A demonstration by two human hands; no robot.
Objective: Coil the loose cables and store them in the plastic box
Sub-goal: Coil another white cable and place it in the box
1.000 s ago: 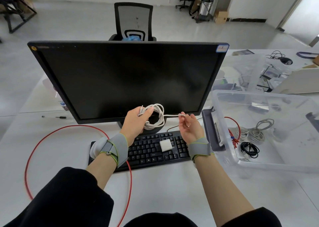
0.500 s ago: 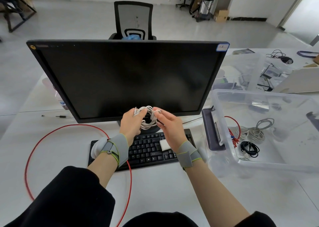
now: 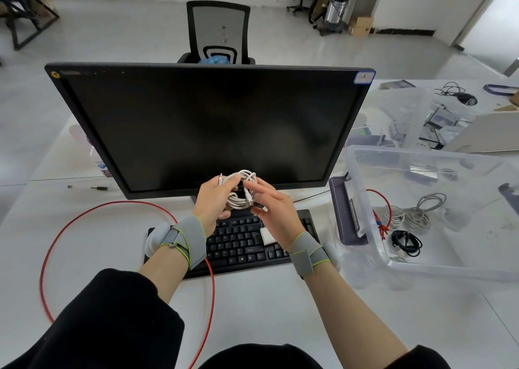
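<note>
1. Where the white surface (image 3: 98,256) lies bare at the left, a red cable (image 3: 45,253) loops loosely across it, its near end passing under the keyboard (image 3: 241,242).
2. Left hand (image 3: 214,203): grip clenched round the coiled white cable (image 3: 238,189), held above the keyboard in front of the monitor (image 3: 207,127).
3. Right hand (image 3: 276,211): fingers pinch the cable's end against the coil.
4. Plastic box (image 3: 365,155) stands at the right, holding coiled grey, black and red cables.

part of the white cable coil (image 3: 241,191) behind the left hand's fingers (image 3: 224,184)
</note>
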